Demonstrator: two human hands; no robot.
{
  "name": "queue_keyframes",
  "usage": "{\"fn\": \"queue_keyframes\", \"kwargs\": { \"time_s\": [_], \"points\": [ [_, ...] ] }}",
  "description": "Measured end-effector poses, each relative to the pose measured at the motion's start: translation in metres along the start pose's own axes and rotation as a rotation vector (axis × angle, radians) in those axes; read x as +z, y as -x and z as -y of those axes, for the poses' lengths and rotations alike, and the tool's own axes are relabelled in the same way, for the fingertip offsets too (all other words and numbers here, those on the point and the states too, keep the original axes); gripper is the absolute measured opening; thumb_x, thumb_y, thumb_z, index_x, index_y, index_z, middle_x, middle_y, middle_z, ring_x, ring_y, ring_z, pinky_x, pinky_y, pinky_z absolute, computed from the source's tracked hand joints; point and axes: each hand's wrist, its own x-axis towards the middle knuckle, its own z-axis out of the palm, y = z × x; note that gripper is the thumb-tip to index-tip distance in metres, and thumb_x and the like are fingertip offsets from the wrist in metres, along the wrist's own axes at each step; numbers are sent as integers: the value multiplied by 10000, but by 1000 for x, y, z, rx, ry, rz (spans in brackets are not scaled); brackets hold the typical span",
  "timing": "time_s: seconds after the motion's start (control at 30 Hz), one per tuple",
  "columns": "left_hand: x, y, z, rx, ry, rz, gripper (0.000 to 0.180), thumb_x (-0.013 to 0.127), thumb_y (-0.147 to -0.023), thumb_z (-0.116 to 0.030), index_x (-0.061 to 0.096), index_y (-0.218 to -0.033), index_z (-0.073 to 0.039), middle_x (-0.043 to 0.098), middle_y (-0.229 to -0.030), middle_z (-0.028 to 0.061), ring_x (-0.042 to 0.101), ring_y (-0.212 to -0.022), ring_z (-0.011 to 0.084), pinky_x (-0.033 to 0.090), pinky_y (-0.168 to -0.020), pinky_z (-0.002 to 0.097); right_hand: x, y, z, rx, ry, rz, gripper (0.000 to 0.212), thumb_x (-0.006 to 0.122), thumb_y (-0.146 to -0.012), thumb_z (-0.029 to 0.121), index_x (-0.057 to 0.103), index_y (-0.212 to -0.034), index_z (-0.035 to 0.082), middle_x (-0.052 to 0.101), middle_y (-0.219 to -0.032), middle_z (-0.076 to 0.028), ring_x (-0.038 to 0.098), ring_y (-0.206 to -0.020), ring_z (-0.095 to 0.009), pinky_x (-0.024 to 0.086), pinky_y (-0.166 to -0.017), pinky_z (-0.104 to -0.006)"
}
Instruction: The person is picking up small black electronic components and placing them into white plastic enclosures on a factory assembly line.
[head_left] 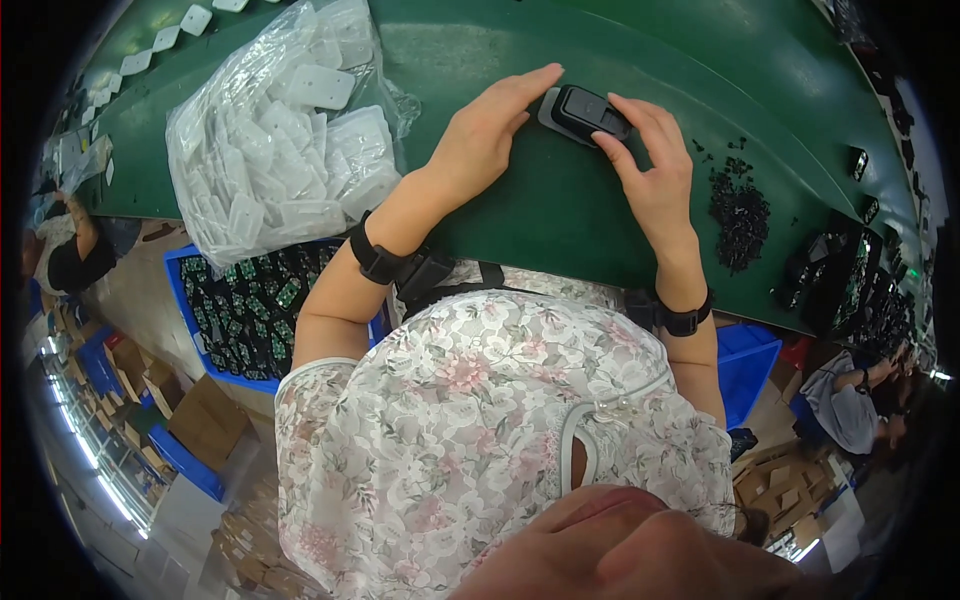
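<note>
The short-sleeved lace top is pink-flowered white — the wrist straps black.

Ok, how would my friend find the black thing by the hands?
Find the green table, then the left hand and right hand over it. Between their fingertips is the black case: one chunky rounded block, unlike the heap of tiny black bits farther right.

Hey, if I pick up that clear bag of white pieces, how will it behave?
The bag will probably feel floppy, since its thin plastic is creased. The white pieces lie jumbled, so they'd likely shift as it lifts. It may be fairly heavy, as it holds so many.
</note>
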Motion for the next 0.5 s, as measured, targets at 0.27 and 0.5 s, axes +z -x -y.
{"fn": "queue_keyframes", "kwargs": {
  "time_s": [0.27, 0.5],
  "points": [
    [-2, 0, 5, 80, -96, 92, 540, 422, -770, 147, 548, -1252, -61, 549, -1293, 105, 502, -1220, 278, 384, -1044, 382, 4, -5, 8, -98, 182, 90, 354, 721, -750, 96, 630, -1087, 43, 623, -1002, -110, 577, -922, -281, 485, -784, -350],
    [-5, 2, -2, 143, -308, 122, 509, 467, -772, 68, 555, -1252, -76, 546, -1306, 75, 512, -1213, 252, 404, -1025, 388, 5, -6, 20, -150, 355, 144, 384, 724, -738, 95, 617, -1100, 28, 616, -1006, -94, 576, -896, -267, 492, -755, -349]
  ]
}}
